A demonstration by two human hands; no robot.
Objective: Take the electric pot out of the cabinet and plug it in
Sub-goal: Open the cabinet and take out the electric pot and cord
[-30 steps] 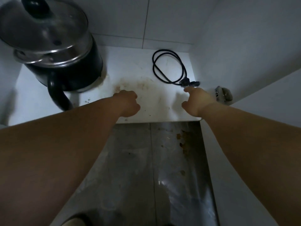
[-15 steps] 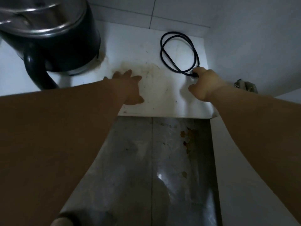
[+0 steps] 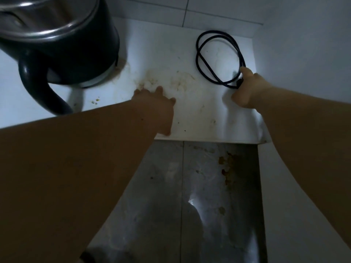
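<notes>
The black electric pot [image 3: 76, 50] with a steel rim and a black handle stands at the left of the white cabinet shelf [image 3: 190, 122]. A black power cord [image 3: 209, 59] lies coiled at the shelf's right rear. My right hand [image 3: 247, 90] grips the near end of the cord, with the plug hidden in the fingers. My left hand [image 3: 157, 109] rests flat on the stained middle of the shelf, fingers spread, to the right of the pot's handle.
White cabinet walls [image 3: 303, 54] close in the shelf at the right and the tiled back. Below the shelf's front edge lies a shiny grey floor [image 3: 171, 196] with brown stains [image 3: 228, 168].
My right hand reached forward from the shelf's edge and closed on the cord's end. My left hand opened from a fist and flattened on the shelf. The view moved closer.
</notes>
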